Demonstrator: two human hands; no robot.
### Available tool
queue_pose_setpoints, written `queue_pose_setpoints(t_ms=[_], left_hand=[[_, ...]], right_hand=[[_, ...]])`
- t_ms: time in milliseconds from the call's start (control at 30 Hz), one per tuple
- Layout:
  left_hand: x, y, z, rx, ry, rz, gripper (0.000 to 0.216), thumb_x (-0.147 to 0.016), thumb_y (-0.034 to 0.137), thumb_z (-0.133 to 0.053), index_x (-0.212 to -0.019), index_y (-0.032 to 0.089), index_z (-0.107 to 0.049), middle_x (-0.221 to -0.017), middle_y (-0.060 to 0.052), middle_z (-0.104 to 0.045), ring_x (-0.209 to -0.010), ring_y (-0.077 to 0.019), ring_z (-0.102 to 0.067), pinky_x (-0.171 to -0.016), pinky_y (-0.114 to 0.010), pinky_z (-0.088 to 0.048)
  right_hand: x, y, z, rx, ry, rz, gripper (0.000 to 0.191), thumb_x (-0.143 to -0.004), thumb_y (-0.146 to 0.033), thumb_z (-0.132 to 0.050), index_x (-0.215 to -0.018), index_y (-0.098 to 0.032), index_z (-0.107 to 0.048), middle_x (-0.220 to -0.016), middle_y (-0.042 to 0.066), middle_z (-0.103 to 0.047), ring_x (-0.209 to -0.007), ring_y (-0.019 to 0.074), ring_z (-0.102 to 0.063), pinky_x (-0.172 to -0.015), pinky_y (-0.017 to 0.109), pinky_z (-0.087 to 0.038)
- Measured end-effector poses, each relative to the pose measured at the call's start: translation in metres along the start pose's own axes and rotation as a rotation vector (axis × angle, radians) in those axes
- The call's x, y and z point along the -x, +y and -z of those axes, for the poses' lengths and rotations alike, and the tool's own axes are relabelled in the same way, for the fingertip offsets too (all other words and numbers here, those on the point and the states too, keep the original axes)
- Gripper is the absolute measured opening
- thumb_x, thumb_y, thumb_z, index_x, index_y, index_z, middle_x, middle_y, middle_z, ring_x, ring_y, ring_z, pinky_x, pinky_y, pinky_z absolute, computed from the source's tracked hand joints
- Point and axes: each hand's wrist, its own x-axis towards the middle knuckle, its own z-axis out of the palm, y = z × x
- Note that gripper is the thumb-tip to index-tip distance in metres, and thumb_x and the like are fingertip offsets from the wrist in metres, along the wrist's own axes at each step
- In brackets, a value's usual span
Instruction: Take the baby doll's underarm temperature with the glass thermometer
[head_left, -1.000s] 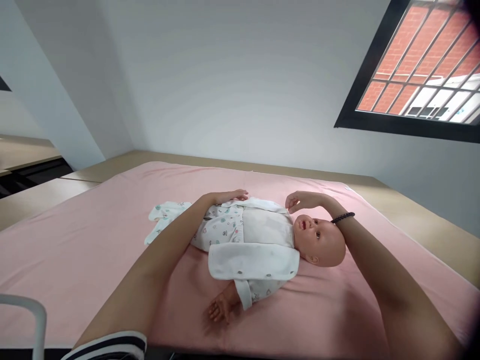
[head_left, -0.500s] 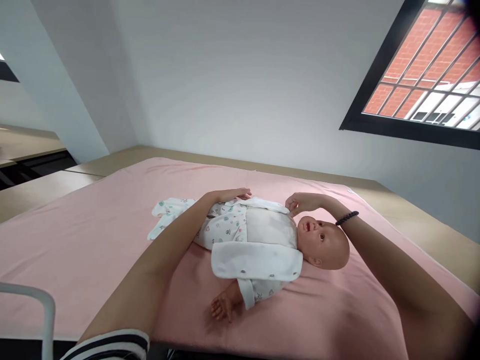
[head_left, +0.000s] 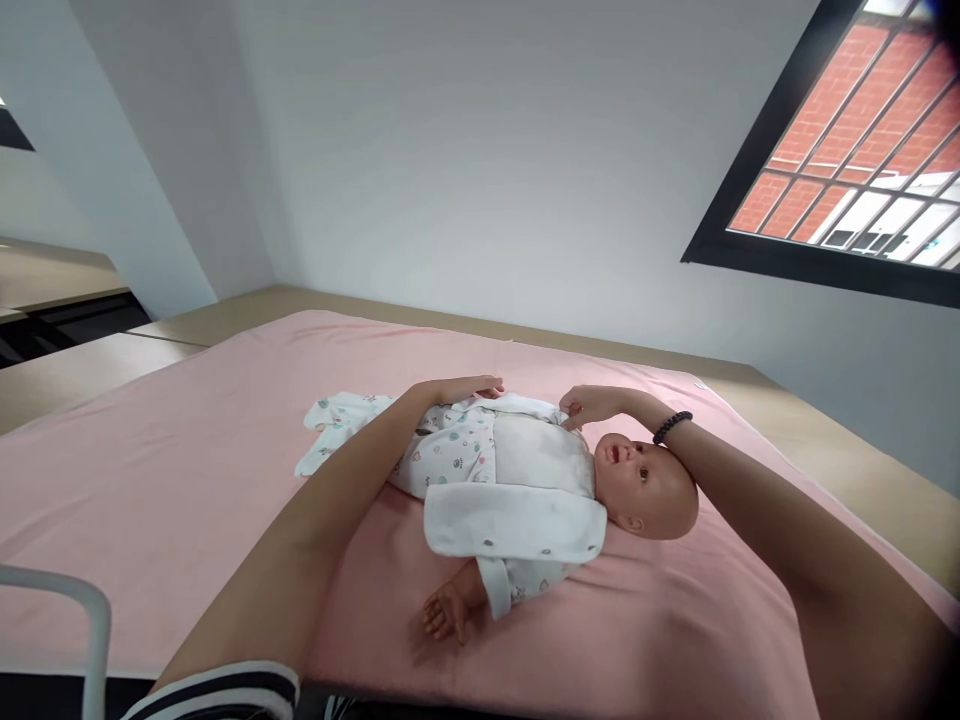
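Our right hand (head_left: 596, 403) pinches far flap (head_left: 519, 403) near doll's head (head_left: 660, 495); left hand (head_left: 466, 388) at flap's left end, grip we cannot tell.

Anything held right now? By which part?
Right hand appears to pinch the white jacket's far flap at its head end. Left hand is by that flap's other end; hold unclear.

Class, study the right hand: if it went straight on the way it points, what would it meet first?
Probably the white jacket's far flap, which the right hand seems to touch; the left hand lies beyond, though depth is unclear.
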Motion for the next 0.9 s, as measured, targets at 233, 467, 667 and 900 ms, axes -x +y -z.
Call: queue_pose_setpoints(t_ms=[233, 467, 667, 900], left_hand=[[-0.007, 0.001, -0.001, 0.054, 0.077, -0.080, 0.069, -0.087, 0.081, -0.039, -0.123, 0.028, -0.066, -0.137, -0.006, -0.064, -0.127, -0.0272, -0.056, -0.109, -0.040, -0.043], [0.010, 0.008, -0.004, 0.090, -0.080, 0.036, 0.076, -0.087, 0.086, -0.030, -0.125, 0.033, -0.070, -0.137, -0.001, -0.066, -0.123, -0.0317, -0.060, -0.106, -0.044, -0.045], [0.009, 0.009, -0.003, 0.043, -0.075, 0.027, 0.080, -0.088, 0.084, -0.024, -0.128, 0.032, -0.069, -0.132, -0.003, -0.069, -0.115, -0.0297, -0.064, -0.099, -0.040, -0.050], [0.014, 0.001, -0.001, 0.010, -0.039, 0.049, 0.088, -0.084, 0.089, -0.017, -0.124, 0.030, -0.069, -0.109, -0.008, -0.077, -0.093, -0.0311, -0.070, -0.083, -0.042, -0.056]], right_hand=[[0.019, -0.004, 0.016, -0.015, 0.088, -0.021, 0.045, -0.086, -0.060, -0.058, -0.105, -0.019, -0.066, -0.114, 0.010, -0.071, -0.104, 0.0243, -0.064, -0.086, 0.034, -0.048], [0.002, -0.016, 0.029, 0.060, 0.016, -0.059, 0.072, -0.083, -0.055, -0.063, -0.147, -0.024, -0.049, -0.141, 0.010, -0.060, -0.126, 0.0295, -0.056, -0.099, 0.039, -0.046], [-0.010, -0.042, 0.032, 0.202, 0.020, -0.006, 0.021, -0.077, -0.035, -0.067, -0.089, -0.018, -0.066, -0.098, 0.007, -0.068, -0.084, 0.0230, -0.059, -0.073, 0.035, -0.041], [0.037, -0.080, 0.041, 0.143, -0.045, 0.194, 0.021, -0.084, -0.039, -0.064, -0.085, -0.018, -0.062, -0.090, 0.001, -0.063, -0.083, 0.0165, -0.055, -0.078, 0.029, -0.042]])
